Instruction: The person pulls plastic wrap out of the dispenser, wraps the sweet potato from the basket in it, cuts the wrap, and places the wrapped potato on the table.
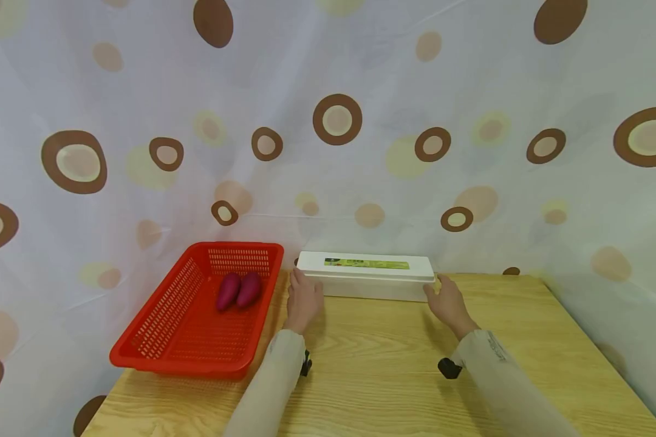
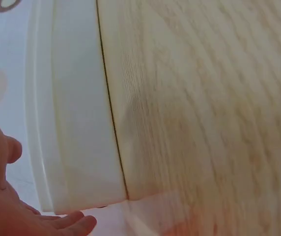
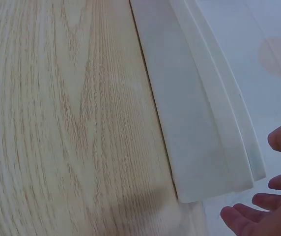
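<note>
A long white lidded box (image 1: 366, 276) with a green label lies across the back of the wooden table (image 1: 393, 364). My left hand (image 1: 304, 298) is at its left end and my right hand (image 1: 447, 300) at its right end, fingers spread and relaxed. In the left wrist view the left hand (image 2: 13, 206) is beside the box (image 2: 76, 123), not closed round it. The right wrist view shows the right hand's fingertips (image 3: 273, 206) just off the corner of the box (image 3: 199, 123).
A red plastic basket (image 1: 158, 346) stands at the table's left with two purple sweet potatoes (image 1: 239, 290) inside. A curtain with brown circles (image 1: 337, 119) hangs behind and to both sides. The table's right edge lies near the curtain.
</note>
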`<act>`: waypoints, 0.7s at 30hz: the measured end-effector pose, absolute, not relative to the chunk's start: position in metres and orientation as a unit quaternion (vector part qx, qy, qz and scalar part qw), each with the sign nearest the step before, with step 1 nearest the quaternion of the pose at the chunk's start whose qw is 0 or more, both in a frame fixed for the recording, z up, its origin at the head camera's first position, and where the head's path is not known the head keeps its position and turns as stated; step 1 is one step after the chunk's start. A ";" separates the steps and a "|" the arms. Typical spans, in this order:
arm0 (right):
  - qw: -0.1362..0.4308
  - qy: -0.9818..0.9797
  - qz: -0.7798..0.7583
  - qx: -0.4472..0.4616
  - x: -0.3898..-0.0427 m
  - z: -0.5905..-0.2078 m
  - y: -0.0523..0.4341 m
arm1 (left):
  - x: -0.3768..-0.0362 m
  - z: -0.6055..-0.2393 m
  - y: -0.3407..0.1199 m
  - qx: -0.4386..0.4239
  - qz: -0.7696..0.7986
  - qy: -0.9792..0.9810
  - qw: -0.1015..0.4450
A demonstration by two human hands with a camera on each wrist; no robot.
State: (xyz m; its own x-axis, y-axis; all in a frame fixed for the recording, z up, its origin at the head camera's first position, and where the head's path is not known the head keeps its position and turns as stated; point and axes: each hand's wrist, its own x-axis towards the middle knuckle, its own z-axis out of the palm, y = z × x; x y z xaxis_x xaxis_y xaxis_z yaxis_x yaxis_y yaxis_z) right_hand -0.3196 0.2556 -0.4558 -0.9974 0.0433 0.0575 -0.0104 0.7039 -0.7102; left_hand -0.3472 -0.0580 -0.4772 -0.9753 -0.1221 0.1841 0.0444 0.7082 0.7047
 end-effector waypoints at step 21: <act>0.094 -0.860 0.491 -0.100 -0.348 -0.474 0.261 | -0.372 -0.480 -0.071 0.038 -0.554 -0.820 0.138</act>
State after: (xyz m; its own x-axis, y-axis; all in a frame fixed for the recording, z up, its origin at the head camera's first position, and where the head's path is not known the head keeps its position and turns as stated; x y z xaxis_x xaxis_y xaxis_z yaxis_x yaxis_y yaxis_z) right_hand -0.3478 0.2607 -0.4736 -0.9623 0.2643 0.0646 0.0788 0.4981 -0.8636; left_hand -0.3724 -0.0707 -0.4801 -0.9588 -0.2149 0.1856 0.0919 0.3835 0.9189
